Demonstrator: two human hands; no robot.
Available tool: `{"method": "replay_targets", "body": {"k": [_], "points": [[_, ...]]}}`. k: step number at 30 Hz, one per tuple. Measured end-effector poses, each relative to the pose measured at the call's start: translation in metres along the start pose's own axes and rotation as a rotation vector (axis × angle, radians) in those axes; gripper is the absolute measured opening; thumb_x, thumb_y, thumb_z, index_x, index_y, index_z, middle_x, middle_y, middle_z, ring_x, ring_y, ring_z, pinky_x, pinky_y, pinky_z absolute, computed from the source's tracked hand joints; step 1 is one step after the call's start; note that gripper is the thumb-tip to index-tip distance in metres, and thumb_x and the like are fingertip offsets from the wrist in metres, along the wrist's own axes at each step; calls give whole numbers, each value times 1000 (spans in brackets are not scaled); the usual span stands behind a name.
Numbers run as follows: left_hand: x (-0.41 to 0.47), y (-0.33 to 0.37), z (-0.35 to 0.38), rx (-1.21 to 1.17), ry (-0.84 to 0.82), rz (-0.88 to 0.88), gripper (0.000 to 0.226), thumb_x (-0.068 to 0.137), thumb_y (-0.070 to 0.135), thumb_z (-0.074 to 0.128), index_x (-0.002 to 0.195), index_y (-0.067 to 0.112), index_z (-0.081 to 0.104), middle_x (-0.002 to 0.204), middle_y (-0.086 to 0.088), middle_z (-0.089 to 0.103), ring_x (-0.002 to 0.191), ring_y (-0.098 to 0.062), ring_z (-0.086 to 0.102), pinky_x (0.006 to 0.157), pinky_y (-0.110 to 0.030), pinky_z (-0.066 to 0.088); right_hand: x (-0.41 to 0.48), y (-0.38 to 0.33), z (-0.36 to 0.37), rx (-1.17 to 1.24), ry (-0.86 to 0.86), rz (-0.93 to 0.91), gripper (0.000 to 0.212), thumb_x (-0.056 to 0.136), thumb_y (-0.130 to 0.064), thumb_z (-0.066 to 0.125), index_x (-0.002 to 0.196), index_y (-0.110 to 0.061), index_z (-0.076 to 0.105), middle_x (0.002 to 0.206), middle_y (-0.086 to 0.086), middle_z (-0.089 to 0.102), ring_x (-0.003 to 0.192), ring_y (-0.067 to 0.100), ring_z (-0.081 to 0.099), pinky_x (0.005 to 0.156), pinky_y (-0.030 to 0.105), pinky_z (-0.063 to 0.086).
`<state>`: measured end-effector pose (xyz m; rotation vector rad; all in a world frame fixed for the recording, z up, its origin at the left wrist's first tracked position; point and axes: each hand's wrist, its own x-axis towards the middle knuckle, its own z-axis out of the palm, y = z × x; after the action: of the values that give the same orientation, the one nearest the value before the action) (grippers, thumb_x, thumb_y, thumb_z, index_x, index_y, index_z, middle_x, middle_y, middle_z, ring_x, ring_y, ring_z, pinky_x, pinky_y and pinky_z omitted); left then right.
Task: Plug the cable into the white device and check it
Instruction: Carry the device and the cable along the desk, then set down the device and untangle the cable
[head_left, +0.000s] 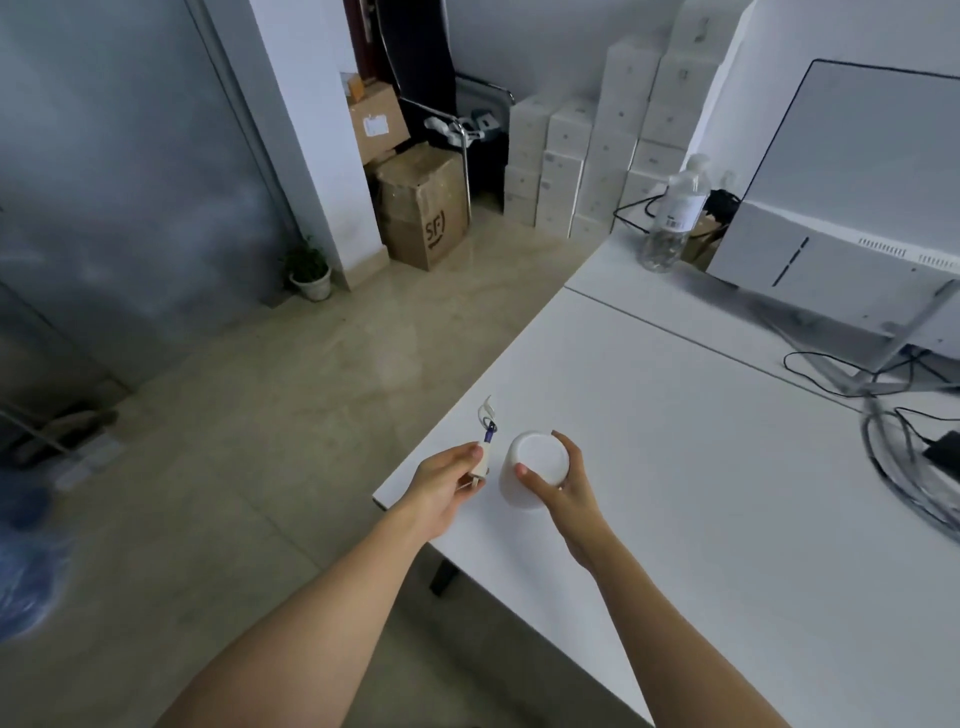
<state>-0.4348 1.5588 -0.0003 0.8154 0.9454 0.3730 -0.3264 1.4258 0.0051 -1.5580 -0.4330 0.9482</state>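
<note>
The white device (530, 462), a round cylinder, stands near the left corner of the white table (675, 493). My right hand (561, 483) grips it from the right, thumb and fingers around its top edge. My left hand (447, 480) holds the cable's white plug (483, 457) just left of the device, apart from it. A purple tie and a short loop of white cable (488, 413) stick up past the plug. No socket on the device is visible from here.
A monitor (852, 208) stands at the back right with loose cables (904, 431) on the table and a water bottle (672, 218) beside it. Stacked white boxes (597, 140), cardboard boxes (423, 208) and a potted plant (310, 270) stand on the floor beyond.
</note>
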Motion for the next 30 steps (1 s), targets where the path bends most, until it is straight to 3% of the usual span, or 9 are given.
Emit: {"method": "replay_targets", "body": {"k": [3,8,21,26,30], "points": [[10,-6,-8,19,8,-37,32,84,11,66,113,-1,64,93,-13,62,77,-22,53,69,-24,50,-1,13,6,10,37,21,71,78,-34,72,135,-34,29,133,-3,42,122,22,44,95,34,41],[25,-19,-19,59,20,-92,29,85,8,64,112,-3,64,81,-9,63,64,-18,52,68,-24,48,-2,31,8,8,89,63,72,78,-35,72,134,-36,28,134,-3,41,121,23,44,93,32,40],[56,-33,-24,139,27,-98,32,85,11,65,115,-2,63,98,-9,68,86,-20,61,88,-31,47,8,46,6,-34,128,65,75,79,-29,72,138,-31,26,137,-4,41,121,17,44,85,21,41],[54,-34,-24,126,37,-96,32,86,10,63,115,-3,62,93,-8,67,81,-19,59,82,-28,49,9,50,7,-21,138,59,75,77,-29,74,136,-33,28,138,-4,42,124,18,45,96,30,43],[48,-33,-23,101,41,-93,30,87,8,61,114,-4,62,85,-6,65,76,-17,57,77,-25,48,6,50,8,-9,139,52,76,74,-29,76,135,-33,30,136,-6,42,123,18,45,94,29,42]]}}
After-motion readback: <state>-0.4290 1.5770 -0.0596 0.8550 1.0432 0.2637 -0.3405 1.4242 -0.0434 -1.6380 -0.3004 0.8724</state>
